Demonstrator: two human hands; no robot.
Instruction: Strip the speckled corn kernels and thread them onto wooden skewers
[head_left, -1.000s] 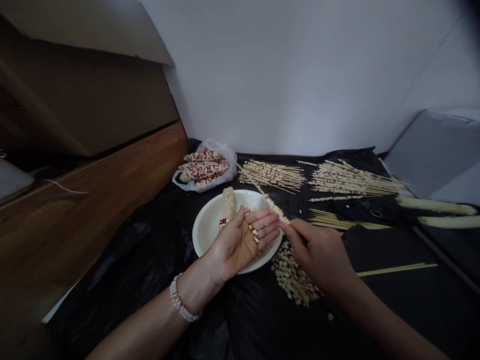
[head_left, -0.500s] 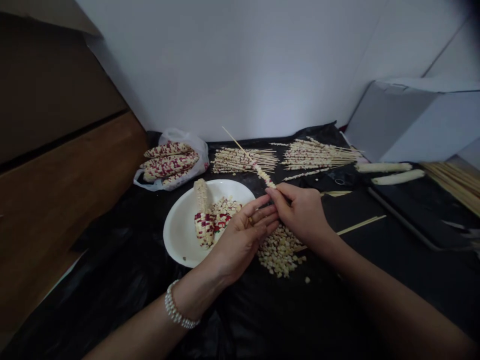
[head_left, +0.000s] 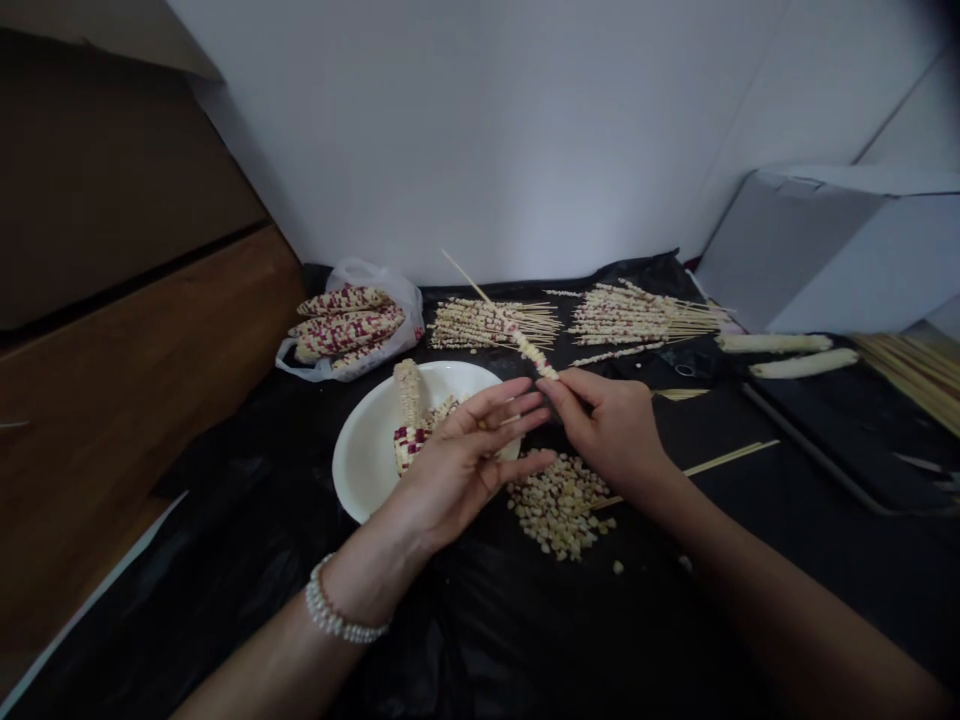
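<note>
My right hand (head_left: 611, 415) pinches the lower end of a skewer of corn kernels (head_left: 531, 350). Cream and dark red kernels are threaded along its lower part, and its bare stick slants up to the left. Just left of it, my left hand (head_left: 476, 455) is spread with the palm turned up and nothing visibly held. Behind that hand stands a white bowl (head_left: 358, 460) with a partly stripped corn cob (head_left: 409, 400) and loose kernels, partly hidden. Below both hands lies a pile of loose kernels (head_left: 559, 515) on black plastic.
At the back left, speckled corn cobs (head_left: 352, 330) lie in a plastic bag (head_left: 409, 310). Two bundles of kernel skewers (head_left: 480, 325) (head_left: 630, 315) lie along the wall. Stripped cobs (head_left: 802, 362), bare sticks (head_left: 731, 458) and a dark flat object (head_left: 847, 440) are at the right.
My left hand has drawn slightly left and its fingers have spread away from my right hand. The right hand still pinches the skewer. The whole view has shifted a little.
</note>
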